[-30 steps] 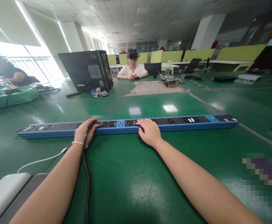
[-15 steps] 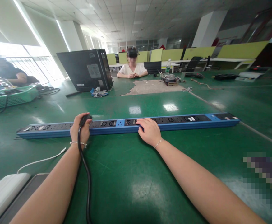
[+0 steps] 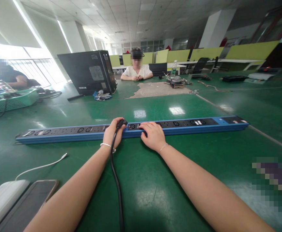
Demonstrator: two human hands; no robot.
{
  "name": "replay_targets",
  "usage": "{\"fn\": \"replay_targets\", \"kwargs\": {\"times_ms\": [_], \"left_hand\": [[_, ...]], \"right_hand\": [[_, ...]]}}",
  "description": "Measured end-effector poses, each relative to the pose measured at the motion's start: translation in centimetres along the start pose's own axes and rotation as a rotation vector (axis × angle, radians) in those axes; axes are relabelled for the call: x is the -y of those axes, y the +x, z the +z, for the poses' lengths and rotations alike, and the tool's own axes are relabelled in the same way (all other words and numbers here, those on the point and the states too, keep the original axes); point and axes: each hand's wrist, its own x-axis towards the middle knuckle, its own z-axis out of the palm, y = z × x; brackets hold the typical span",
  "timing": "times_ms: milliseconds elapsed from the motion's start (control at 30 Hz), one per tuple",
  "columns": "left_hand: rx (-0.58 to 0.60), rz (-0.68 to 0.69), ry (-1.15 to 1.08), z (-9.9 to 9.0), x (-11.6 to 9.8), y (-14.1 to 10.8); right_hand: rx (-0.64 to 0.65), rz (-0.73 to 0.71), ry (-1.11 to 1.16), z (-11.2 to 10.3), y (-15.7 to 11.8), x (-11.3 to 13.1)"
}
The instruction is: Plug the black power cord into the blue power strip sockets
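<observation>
A long blue power strip (image 3: 194,130) with a black face and several sockets lies crosswise on the green table. My left hand (image 3: 113,133) is closed around the black plug (image 3: 122,123) of a power cord, just over the strip, left of its middle. From there the black cord (image 3: 118,187) runs down towards me. To the right, my right hand (image 3: 154,135) lies on the strip, its fingers over the top face and its thumb apart at the near side. The plug's front end and the sockets beneath both hands are hidden.
At front left lie a white block-shaped device (image 3: 6,196), a white cable (image 3: 41,167) and a dark phone (image 3: 32,201). Farther back stand a black computer case (image 3: 85,74), gloves (image 3: 102,95) and a green basket (image 3: 22,101). A person (image 3: 137,71) sits across the table.
My left hand has moved right along the strip with the plug, closer to my right hand, and the cord has shifted with it. My right hand has stayed nearly in place.
</observation>
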Motion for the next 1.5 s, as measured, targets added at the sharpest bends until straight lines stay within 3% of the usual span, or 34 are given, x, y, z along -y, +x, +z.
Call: {"fn": "replay_targets", "kwargs": {"times_ms": [300, 933, 1500], "left_hand": [[0.004, -0.057, 0.125, -0.1, 0.9, 0.1], [-0.001, 0.007, 0.202, 0.1, 1.5, 0.1], [0.083, 0.096, 0.331, -0.4, 0.7, -0.1]], "right_hand": [[0.018, 0.011, 0.0, -0.1, 0.1, 0.1], [-0.002, 0.0, -0.001, -0.2, 0.0, 0.1], [0.018, 0.011, 0.0, -0.2, 0.0, 0.1]]}}
